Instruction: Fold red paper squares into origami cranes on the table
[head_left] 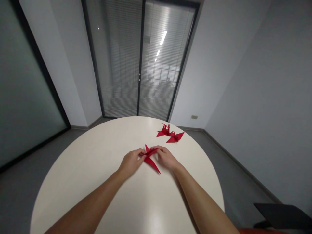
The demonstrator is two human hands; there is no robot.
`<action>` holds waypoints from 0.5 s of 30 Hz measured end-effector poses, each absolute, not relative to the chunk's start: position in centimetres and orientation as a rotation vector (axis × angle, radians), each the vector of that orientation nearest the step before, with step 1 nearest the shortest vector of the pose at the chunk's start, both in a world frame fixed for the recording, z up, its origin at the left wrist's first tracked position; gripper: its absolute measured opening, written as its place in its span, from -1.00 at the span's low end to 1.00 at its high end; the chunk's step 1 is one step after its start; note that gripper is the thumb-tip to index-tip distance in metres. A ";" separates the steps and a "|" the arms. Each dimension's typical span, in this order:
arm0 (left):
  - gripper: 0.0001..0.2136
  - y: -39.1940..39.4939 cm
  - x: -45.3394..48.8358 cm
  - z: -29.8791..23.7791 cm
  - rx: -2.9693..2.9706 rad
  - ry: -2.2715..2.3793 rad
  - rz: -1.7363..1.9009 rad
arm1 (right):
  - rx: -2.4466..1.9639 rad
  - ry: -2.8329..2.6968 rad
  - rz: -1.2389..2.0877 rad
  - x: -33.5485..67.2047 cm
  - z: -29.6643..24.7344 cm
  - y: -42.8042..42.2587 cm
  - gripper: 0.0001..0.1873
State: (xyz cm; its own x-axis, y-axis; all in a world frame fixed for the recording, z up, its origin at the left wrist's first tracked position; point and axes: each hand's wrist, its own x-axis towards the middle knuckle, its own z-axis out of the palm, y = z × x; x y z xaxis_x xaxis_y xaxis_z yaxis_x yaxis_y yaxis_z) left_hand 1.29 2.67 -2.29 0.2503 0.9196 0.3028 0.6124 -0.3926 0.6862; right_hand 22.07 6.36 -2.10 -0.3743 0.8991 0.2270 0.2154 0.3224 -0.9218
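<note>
Between my two hands is a red origami paper crane [152,163], its pointed flaps spreading toward the back and toward me. My left hand [131,162] pinches its left side between thumb and fingers. On the other side, the fingers of my right hand [166,158] grip the tip of a flap. The crane is just over or on the white table; whether it touches the top I cannot tell. Further back to the right, several folded red paper cranes [175,137] sit close together near the table's far edge.
The round white table [102,143] reaches from in front of me to its curved far edge. Beyond it stand glass panels with blinds [122,65] and grey walls. A dark chair part [285,214] shows at the lower right.
</note>
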 end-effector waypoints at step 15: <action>-0.78 2.7 1.6 -2.8 2.051 1.475 1.018 | -1.000 -1.801 1.057 22.0 -2.3 6.0 -0.76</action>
